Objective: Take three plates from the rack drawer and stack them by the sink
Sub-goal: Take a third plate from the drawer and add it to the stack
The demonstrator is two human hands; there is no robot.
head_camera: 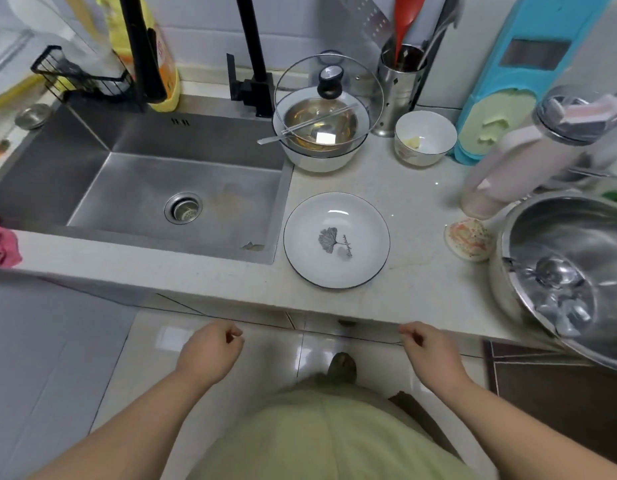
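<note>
A white plate (336,240) with a dark rim and a grey leaf print lies on the counter just right of the steel sink (144,188). I cannot tell whether more plates lie under it. My left hand (210,351) hangs below the counter's front edge with its fingers curled and nothing in it. My right hand (428,348) is at the same height, to the right, also curled and empty. The rack drawer is hidden under the counter edge.
Behind the plate stands a white bowl (321,140) holding a steel bowl under a tilted glass lid. A small white bowl (425,137), a utensil holder (399,88), a pink bottle (518,157) and a large steel pot (574,271) crowd the right. A black faucet (253,57) rises behind the sink.
</note>
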